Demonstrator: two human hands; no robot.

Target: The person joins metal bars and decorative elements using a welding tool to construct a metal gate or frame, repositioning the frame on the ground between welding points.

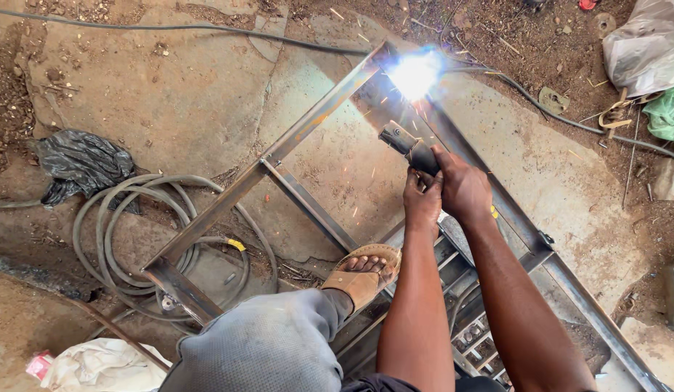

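Both my hands grip a dark electrode holder (404, 142) out in front of me. My left hand (421, 200) wraps the lower part of its handle, and my right hand (462, 186) clasps it just beside, slightly higher. Its tip points at the far corner of a steel tube frame (308, 125), where a bright white arc (415, 72) flares and throws sparks. The frame lies flat on a concrete slab. My sandalled foot (364, 270) rests on one of the frame's lower bars, with my grey trouser leg (268, 345) below it.
A coiled grey hose (118, 239) lies left of the frame near a crumpled black plastic bag (81, 161). A cable (562, 115) runs from the arc off to the right. Plastic bags (648, 45) sit at top right, a white cloth (97, 366) at bottom left.
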